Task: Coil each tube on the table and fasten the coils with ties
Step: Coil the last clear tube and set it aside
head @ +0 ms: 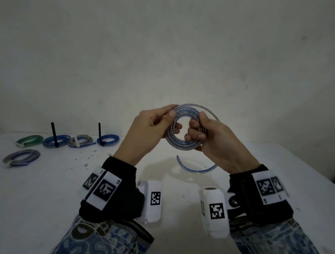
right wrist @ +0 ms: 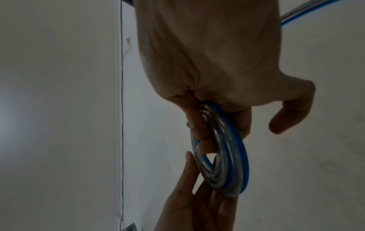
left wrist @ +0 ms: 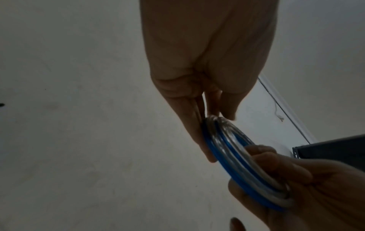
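A clear tube with a blue stripe is wound into a coil (head: pixel 184 116) held up above the white table (head: pixel 43 188). My left hand (head: pixel 153 124) pinches the coil's left side between thumb and fingers. My right hand (head: pixel 205 132) grips the right side with curled fingers. The tube's loose tail (head: pixel 196 169) curves down behind the right hand and lies on the table. In the left wrist view the coil (left wrist: pixel 237 164) runs from the left fingers (left wrist: pixel 197 132) to the right hand. In the right wrist view the coil (right wrist: pixel 227 156) sits under the right fingers (right wrist: pixel 199 125).
Several finished coils lie at the table's far left: a green one (head: pixel 29 140), blue ones (head: pixel 56 140) (head: pixel 108 139) with upright black ties, and grey-blue ones (head: pixel 81 140) (head: pixel 21 157). The wall stands close behind the table.
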